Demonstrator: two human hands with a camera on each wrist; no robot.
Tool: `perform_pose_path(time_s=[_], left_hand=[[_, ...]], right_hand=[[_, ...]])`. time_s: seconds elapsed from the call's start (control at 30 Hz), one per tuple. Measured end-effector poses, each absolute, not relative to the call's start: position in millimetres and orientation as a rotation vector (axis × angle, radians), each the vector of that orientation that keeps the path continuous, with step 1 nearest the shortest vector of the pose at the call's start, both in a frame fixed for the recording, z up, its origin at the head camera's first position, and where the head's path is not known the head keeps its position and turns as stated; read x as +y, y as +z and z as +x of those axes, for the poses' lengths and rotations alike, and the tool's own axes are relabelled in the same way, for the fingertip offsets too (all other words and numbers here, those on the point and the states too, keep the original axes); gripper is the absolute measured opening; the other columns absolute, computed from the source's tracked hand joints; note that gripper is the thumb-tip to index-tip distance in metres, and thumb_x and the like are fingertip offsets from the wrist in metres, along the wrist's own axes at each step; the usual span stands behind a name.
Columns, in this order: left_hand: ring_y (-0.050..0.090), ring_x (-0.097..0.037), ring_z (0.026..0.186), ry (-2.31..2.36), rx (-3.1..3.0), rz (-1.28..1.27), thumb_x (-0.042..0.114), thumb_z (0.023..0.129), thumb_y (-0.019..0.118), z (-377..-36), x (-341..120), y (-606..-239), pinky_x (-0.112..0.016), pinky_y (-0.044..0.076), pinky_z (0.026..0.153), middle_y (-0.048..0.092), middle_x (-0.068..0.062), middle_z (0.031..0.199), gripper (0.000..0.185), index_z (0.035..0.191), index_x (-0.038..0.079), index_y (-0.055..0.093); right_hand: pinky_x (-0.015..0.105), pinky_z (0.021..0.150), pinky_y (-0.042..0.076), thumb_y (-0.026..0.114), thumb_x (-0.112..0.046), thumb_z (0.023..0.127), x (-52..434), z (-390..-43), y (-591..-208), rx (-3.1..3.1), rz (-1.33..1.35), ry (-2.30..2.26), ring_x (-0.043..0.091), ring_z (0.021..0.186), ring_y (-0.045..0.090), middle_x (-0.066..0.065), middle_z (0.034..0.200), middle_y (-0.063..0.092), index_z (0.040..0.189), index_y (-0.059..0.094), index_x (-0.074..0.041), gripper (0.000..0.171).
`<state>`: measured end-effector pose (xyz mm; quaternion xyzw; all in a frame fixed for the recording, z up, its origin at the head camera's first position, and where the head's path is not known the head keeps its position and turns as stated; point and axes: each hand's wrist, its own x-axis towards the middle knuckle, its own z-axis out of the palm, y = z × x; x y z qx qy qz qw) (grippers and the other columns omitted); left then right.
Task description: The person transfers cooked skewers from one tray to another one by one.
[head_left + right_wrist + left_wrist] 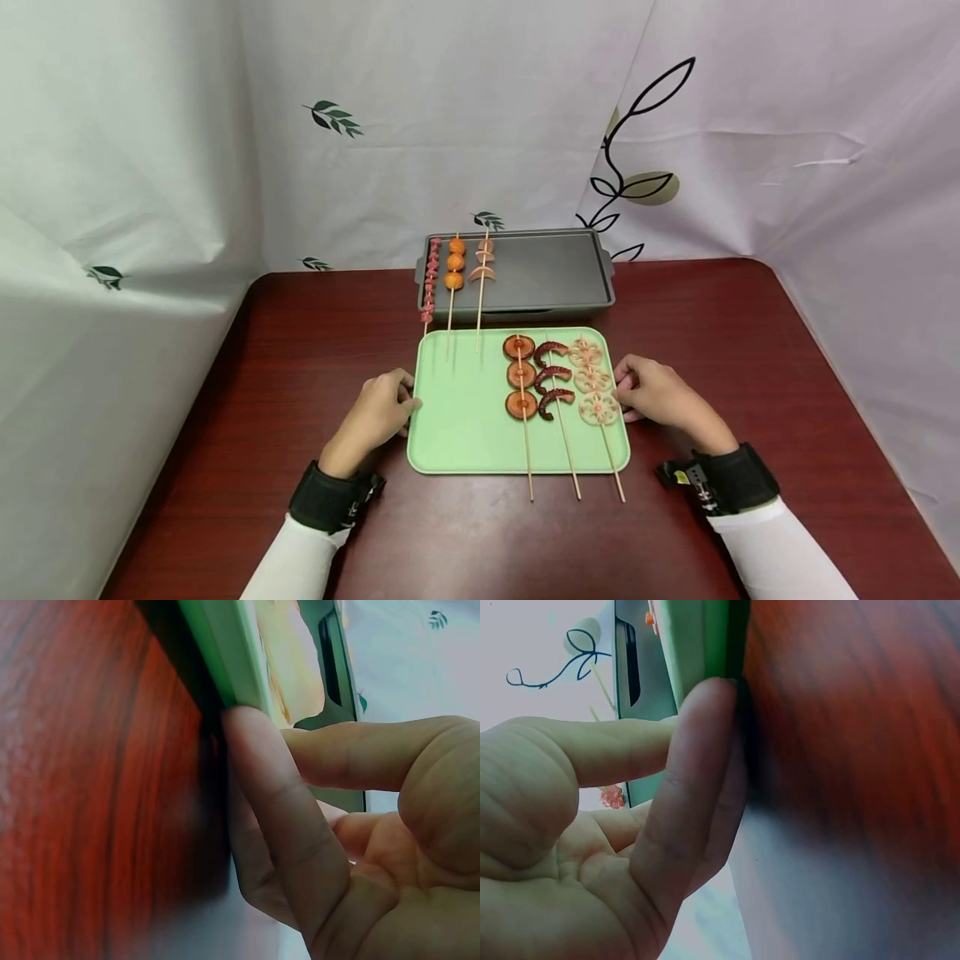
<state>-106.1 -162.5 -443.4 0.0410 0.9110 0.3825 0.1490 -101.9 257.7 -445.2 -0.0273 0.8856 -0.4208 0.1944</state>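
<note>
A light green tray (465, 429) lies on the table. My left hand (378, 408) pinches its left edge, thumb on the rim and fingers curled beneath. At the opposite edge my right hand (656, 392) grips the rim the same way, next to the lotus root skewer (598, 408). Beside that skewer on the tray are a skewer of curled dark red pieces (555, 375) and one of mushroom slices (521, 375). Their sticks reach past the near rim. In both wrist views, fingertips (705, 712) press the underside of the tray edge.
Behind the tray stands a grey grill pan (551, 267). On its left side lie a skewer of small pink meat pieces (430, 279), one of orange balls (454, 262) and one of pale pink slices (483, 272), sticks pointing over the tray. White patterned cloth (450, 100) encloses the dark red table (315, 333).
</note>
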Motion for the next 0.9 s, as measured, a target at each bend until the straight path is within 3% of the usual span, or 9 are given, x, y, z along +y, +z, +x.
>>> perform_pose_path(time_s=[0.2,0.4,0.6,0.73,0.9], left_hand=[[0.063,-0.018,0.056,1.045,2.673,0.131,0.013,0.099,0.069,-104.4,-170.5,-437.7,-0.030,0.056,0.053,0.066,-0.012,0.083,0.034,0.127,-0.006,0.063],[0.063,-0.015,0.070,0.972,2.800,0.162,0.024,0.102,0.066,-103.2,-181.8,-430.0,-0.034,0.055,0.065,0.071,-0.010,0.090,0.032,0.121,-0.001,0.068],[0.069,-0.031,0.097,1.005,2.901,0.190,0.027,0.103,0.065,-102.5,-186.7,-425.3,-0.048,0.060,0.083,0.071,-0.019,0.115,0.042,0.133,-0.003,0.062],[0.064,-0.037,0.120,1.103,2.938,0.229,0.030,0.104,0.064,-102.7,-183.7,-420.9,-0.055,0.058,0.095,0.064,-0.021,0.134,0.050,0.143,-0.001,0.056],[0.062,-0.036,0.125,1.305,3.020,0.323,0.027,0.103,0.066,-106.4,-175.2,-412.6,-0.055,0.059,0.099,0.061,-0.019,0.139,0.050,0.145,0.003,0.054]], right_hand=[[0.032,0.059,0.064,0.059,0.001,0.095,257.2,-100.5,-444.9,2.461,-0.060,-1.201,0.019,0.068,0.068,0.014,0.091,0.062,0.112,0.056,0.004,0.017],[0.032,0.059,0.064,0.059,0.001,0.096,257.9,-100.1,-445.5,2.453,-0.056,-1.198,0.019,0.068,0.067,0.013,0.091,0.061,0.111,0.055,0.004,0.016],[0.033,0.059,0.064,0.059,0.000,0.096,258.3,-101.3,-446.2,2.446,-0.074,-1.201,0.020,0.069,0.067,0.013,0.090,0.060,0.110,0.055,0.004,0.015],[0.033,0.060,0.064,0.058,0.001,0.096,258.3,-102.1,-445.6,2.439,-0.082,-1.205,0.020,0.069,0.066,0.013,0.090,0.059,0.110,0.054,0.004,0.015],[0.033,0.060,0.064,0.057,0.001,0.096,257.9,-103.0,-445.1,2.437,-0.090,-1.216,0.020,0.070,0.066,0.013,0.091,0.059,0.110,0.053,0.004,0.015]])
